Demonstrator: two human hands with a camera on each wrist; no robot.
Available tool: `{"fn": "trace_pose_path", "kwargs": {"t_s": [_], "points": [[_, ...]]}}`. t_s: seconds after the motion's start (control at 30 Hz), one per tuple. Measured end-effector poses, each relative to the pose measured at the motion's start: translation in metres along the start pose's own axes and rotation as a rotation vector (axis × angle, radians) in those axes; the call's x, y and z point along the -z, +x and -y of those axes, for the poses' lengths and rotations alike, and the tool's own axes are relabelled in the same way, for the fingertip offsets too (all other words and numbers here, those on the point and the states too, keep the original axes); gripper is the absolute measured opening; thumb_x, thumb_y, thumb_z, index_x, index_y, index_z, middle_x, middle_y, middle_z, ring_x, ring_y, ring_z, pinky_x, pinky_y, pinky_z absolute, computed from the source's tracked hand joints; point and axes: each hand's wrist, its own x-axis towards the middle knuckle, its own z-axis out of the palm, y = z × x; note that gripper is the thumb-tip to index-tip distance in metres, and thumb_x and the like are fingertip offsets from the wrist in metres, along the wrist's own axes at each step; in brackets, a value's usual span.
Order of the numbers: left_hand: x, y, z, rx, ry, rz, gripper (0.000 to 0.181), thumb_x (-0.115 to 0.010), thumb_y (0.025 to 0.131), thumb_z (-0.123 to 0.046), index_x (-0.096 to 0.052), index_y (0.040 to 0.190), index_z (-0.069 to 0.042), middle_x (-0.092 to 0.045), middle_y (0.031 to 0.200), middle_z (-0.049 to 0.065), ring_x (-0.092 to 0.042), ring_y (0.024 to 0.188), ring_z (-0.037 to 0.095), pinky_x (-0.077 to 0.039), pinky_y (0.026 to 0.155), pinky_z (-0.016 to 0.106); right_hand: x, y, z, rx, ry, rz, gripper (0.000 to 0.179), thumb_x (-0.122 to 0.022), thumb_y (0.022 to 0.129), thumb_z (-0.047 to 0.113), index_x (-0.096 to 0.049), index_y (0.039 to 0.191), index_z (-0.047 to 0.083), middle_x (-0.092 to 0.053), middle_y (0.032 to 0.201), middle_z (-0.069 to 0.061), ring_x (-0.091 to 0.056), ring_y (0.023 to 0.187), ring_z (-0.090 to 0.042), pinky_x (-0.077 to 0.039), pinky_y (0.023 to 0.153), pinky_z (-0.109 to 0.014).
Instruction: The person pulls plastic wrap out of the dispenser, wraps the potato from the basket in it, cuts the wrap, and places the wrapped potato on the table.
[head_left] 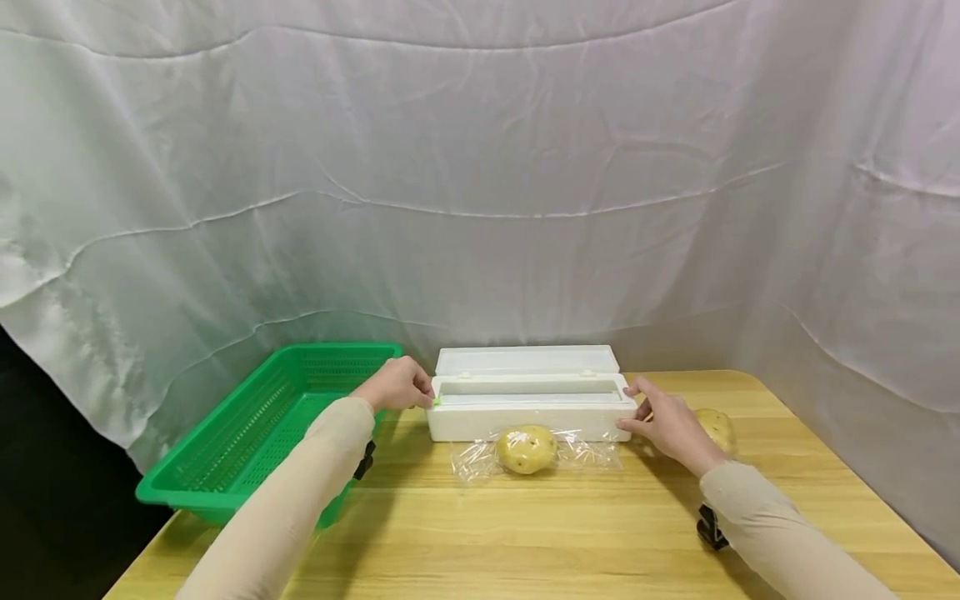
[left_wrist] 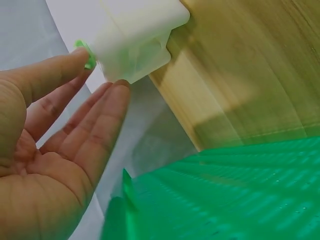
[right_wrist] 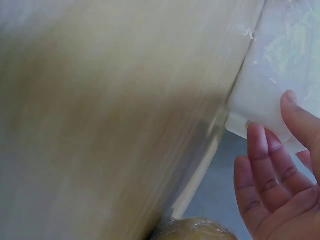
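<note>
A white cling film dispenser (head_left: 532,421) stands on the table with its lid (head_left: 525,359) raised at the back. My left hand (head_left: 399,385) is at its left end, where thumb and forefinger pinch a small green slider (left_wrist: 86,54). At the right end, my right hand (head_left: 667,423) grips the box, thumb on the front face and fingers against the end wall (right_wrist: 239,125). In front of the dispenser lies a potato (head_left: 527,450) on a sheet of clear film (head_left: 592,451) that spreads out on both sides.
A green plastic basket (head_left: 225,502) stands at the left, beside my left forearm. Another potato (head_left: 716,429) sits behind my right hand, and film shows over it in the right wrist view. Grey-white cloth (head_left: 480,167) hangs behind the wooden table (head_left: 525,542).
</note>
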Motion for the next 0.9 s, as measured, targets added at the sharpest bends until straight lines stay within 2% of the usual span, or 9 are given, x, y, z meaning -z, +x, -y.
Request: {"fn": "trace_pose_path", "kwargs": {"t_s": [0.13,0.27,0.37,0.47,0.6,0.7,0.77,0.9], "points": [[-0.002,-0.001,-0.006,-0.027,0.048,0.007,0.006,-0.078,0.096,-0.008,-0.08,0.09,-0.009,-0.076,0.087,0.001,-0.062,0.078,0.016,-0.055,0.075,0.033,0.006,-0.002,0.0,0.004,0.01,0.037,0.054,-0.085,0.094,0.024,-0.055,0.134,0.001,-0.073,0.089,-0.007,-0.067,0.076,-0.016,-0.054,0.071,-0.039],[-0.003,-0.006,-0.016,-0.067,0.114,-0.033,0.009,-0.073,0.097,-0.006,-0.08,0.101,-0.005,-0.078,0.097,0.007,-0.069,0.088,0.02,-0.06,0.083,0.04,0.014,-0.004,0.0,-0.015,0.024,0.099,0.061,-0.084,0.095,0.027,-0.053,0.14,0.001,-0.073,0.093,-0.007,-0.071,0.085,-0.021,-0.058,0.081,-0.045],[-0.006,-0.011,-0.028,-0.147,0.181,-0.105,0.015,-0.071,0.097,-0.006,-0.079,0.109,-0.002,-0.078,0.105,0.012,-0.071,0.095,0.025,-0.061,0.088,0.045,0.023,-0.004,0.002,-0.028,0.048,0.153,0.068,-0.084,0.094,0.029,-0.05,0.146,0.001,-0.073,0.097,-0.008,-0.072,0.089,-0.022,-0.058,0.084,-0.046],[-0.013,-0.016,-0.044,-0.251,0.23,-0.174,0.014,-0.074,0.097,-0.008,-0.079,0.109,-0.002,-0.077,0.104,0.013,-0.071,0.096,0.027,-0.061,0.089,0.046,0.037,-0.006,0.005,-0.039,0.058,0.19,0.073,-0.085,0.094,0.032,-0.049,0.148,0.0,-0.074,0.099,-0.009,-0.072,0.09,-0.021,-0.057,0.084,-0.042],[-0.03,-0.024,-0.068,-0.39,0.232,-0.178,0.013,-0.078,0.097,-0.012,-0.079,0.108,-0.006,-0.077,0.102,0.008,-0.071,0.095,0.023,-0.061,0.088,0.042,0.052,-0.008,0.005,-0.056,0.056,0.215,0.069,-0.084,0.094,0.033,-0.052,0.144,-0.002,-0.075,0.101,-0.011,-0.072,0.09,-0.021,-0.055,0.081,-0.038],[-0.045,-0.029,-0.082,-0.488,0.235,-0.145,0.014,-0.079,0.097,-0.013,-0.079,0.11,-0.007,-0.076,0.105,0.008,-0.07,0.093,0.021,-0.06,0.084,0.036,0.057,-0.011,0.001,-0.088,0.049,0.207,0.062,-0.082,0.096,0.033,-0.057,0.139,-0.003,-0.075,0.103,-0.013,-0.069,0.091,-0.021,-0.055,0.079,-0.036],[-0.055,-0.032,-0.089,-0.521,0.25,-0.131,0.015,-0.08,0.097,-0.014,-0.079,0.111,-0.008,-0.076,0.108,0.007,-0.069,0.089,0.019,-0.06,0.08,0.033,0.057,-0.014,0.001,-0.11,0.036,0.174,0.055,-0.08,0.098,0.035,-0.061,0.135,-0.002,-0.074,0.103,-0.013,-0.068,0.092,-0.022,-0.055,0.078,-0.036],[-0.071,-0.033,-0.097,-0.502,0.267,-0.106,0.02,-0.082,0.096,-0.019,-0.079,0.115,-0.012,-0.074,0.112,0.005,-0.065,0.082,0.011,-0.056,0.069,0.026,0.053,-0.021,0.022,-0.078,0.012,0.082,0.039,-0.079,0.099,0.034,-0.069,0.121,0.003,-0.074,0.1,-0.009,-0.07,0.092,-0.022,-0.057,0.08,-0.04]]}}
